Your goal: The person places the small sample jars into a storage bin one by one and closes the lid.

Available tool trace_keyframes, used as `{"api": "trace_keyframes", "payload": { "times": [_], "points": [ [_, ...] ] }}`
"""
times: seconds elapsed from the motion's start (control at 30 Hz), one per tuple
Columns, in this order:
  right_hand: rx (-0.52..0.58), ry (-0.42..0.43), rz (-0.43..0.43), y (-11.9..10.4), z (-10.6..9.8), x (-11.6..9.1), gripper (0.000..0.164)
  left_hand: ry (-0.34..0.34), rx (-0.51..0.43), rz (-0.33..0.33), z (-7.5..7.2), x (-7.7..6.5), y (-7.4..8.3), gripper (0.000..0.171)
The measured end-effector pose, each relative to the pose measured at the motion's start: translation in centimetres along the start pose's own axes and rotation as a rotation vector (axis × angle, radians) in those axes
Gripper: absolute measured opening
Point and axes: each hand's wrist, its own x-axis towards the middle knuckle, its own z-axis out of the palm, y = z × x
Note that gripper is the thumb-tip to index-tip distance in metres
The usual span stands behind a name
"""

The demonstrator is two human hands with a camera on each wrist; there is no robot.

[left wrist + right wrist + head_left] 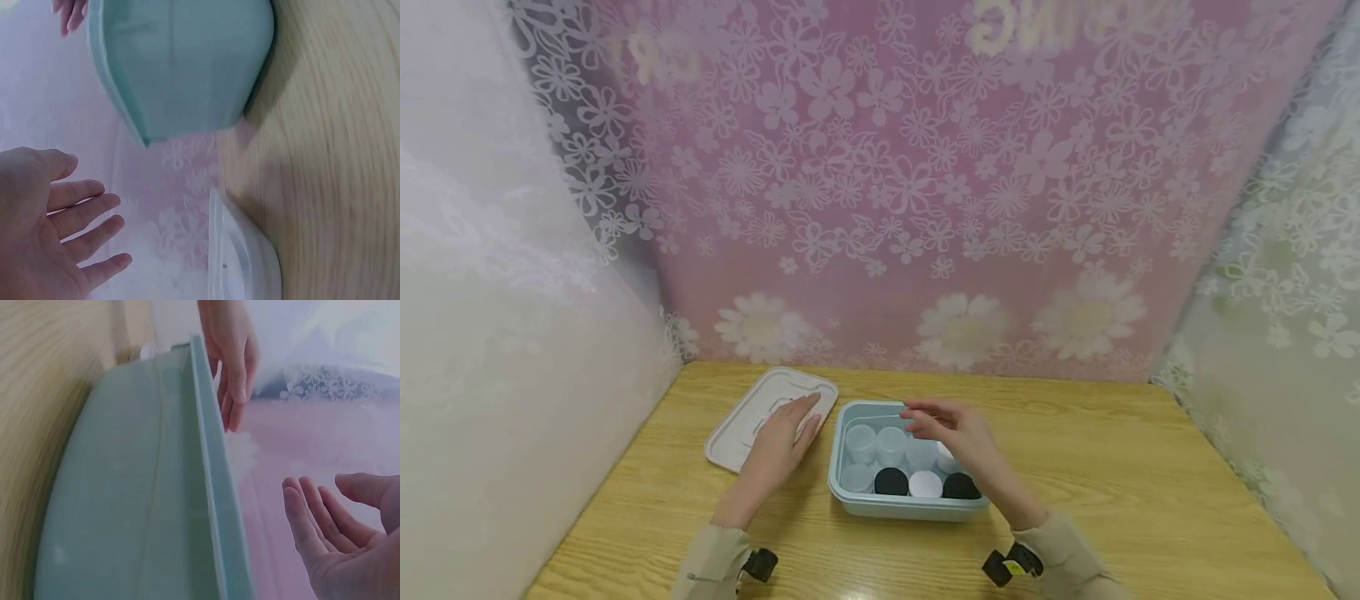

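A light blue plastic box (910, 507) stands on the table, holding several round jars in two rows. Translucent lids (861, 443) fill its left and back part, while black lids (891, 482) and a white lid (925, 484) line the front row. My left hand (784, 442) hovers over the white box lid (730, 446), and in the left wrist view its fingers are spread with nothing in them. Over the right back part of the box is my right hand (958, 433), its fingers loosely bent and its palm bare in the right wrist view.
The wooden table (1120, 492) extends to both sides of the box. A pink flowered curtain (880, 208) hangs behind it, with pale sheets (512, 292) along the left and right. Each wrist wears a black strapped device (762, 565).
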Motion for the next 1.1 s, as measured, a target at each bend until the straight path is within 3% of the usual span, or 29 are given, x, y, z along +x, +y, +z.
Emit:
{"api": "trace_keyframes", "payload": {
  "times": [0.2, 0.33, 0.6, 0.73, 0.87, 1.1],
  "points": [
    [0.158, -0.068, 0.035, -0.3, 1.8, 0.3, 0.043, 0.021, -0.087, -0.150, -2.5, -0.6, -3.8, 0.037],
    [0.205, -0.110, 0.045, -0.5, 3.3, 0.6, 0.044, 0.044, -0.142, -0.257, -4.2, -0.9, -6.8, 0.034],
    [0.265, -0.204, 0.078, -1.5, 7.4, 1.2, 0.045, -0.053, -0.101, -0.456, -6.6, -2.6, -11.4, 0.038],
    [0.267, -0.220, 0.082, -1.8, 9.8, 1.5, 0.044, -0.107, -0.091, -0.499, -6.8, -3.2, -12.7, 0.037],
    [0.281, -0.240, 0.092, -2.1, 11.9, 1.6, 0.043, -0.137, -0.054, -0.481, -6.6, -3.7, -13.1, 0.033],
    [0.331, -0.269, 0.116, -1.9, 15.1, 1.4, 0.041, -0.123, -0.067, -0.485, -6.0, -3.9, -13.4, 0.028]
  ]
}}
